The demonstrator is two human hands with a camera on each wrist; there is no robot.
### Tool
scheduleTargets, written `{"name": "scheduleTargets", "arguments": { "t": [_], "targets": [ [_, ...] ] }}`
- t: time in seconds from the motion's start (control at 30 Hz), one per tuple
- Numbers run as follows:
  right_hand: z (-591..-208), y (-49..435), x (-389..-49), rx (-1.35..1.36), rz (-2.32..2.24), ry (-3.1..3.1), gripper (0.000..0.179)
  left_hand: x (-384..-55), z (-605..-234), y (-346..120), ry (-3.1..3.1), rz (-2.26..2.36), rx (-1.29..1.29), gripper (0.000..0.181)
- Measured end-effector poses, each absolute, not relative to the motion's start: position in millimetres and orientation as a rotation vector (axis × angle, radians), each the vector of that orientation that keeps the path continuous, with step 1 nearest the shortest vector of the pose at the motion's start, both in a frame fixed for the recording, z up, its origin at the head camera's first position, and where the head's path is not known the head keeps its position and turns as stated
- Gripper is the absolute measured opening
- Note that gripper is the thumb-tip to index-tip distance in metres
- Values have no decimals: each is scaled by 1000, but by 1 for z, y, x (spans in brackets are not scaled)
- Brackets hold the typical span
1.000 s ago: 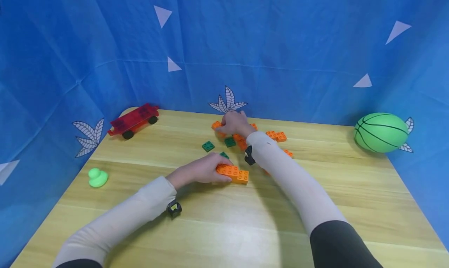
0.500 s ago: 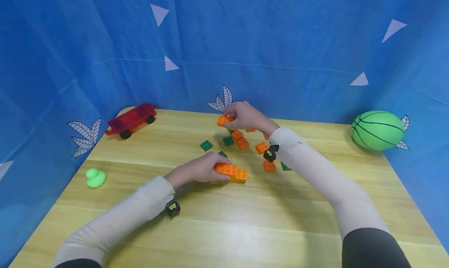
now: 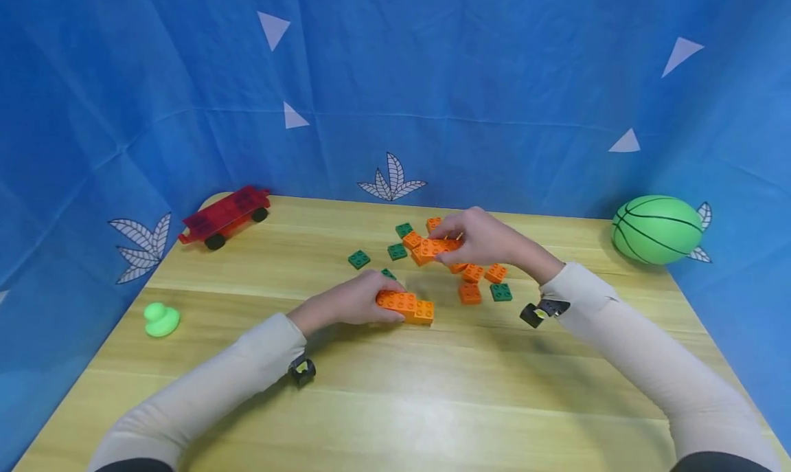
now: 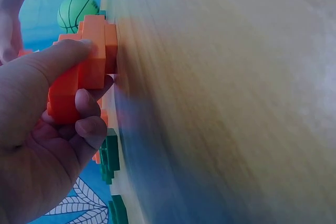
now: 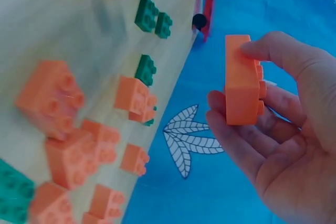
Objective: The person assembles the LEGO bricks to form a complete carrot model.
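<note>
My left hand rests on the wooden table and grips a stack of joined orange bricks. The left wrist view shows thumb and fingers curled round that stack. My right hand hovers over a loose pile of bricks and pinches a single orange brick. In the right wrist view this brick sits between thumb and fingertips, lifted off the table. Several loose orange bricks and small green bricks lie below and around the right hand.
A red toy car stands at the back left and a green duck near the left edge. A green ball sits at the back right. Blue cloth walls enclose the table.
My right hand has lifted an orange brick from the far pile and carried it to the right and nearer to me. The left hand has stayed on its orange stack.
</note>
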State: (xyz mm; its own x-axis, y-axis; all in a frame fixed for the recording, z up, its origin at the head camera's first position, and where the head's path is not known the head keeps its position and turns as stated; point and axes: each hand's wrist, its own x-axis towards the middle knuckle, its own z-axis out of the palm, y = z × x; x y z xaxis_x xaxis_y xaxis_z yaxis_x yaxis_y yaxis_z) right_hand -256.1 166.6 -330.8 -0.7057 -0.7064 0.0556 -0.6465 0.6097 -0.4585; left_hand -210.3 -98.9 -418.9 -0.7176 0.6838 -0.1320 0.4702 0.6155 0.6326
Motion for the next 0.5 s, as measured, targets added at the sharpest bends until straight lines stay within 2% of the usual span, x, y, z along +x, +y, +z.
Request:
{"name": "scheduleTargets", "arguments": {
  "t": [0.2, 0.5],
  "targets": [
    [-347, 182, -233, -1169, -764, 2616, 31, -209, -419, -99, 2482, 825, 914, 43],
    [-381, 181, -213, -1300, -797, 2546, 30, -208, -418, -97, 2486, 833, 950, 38]
  ]
}}
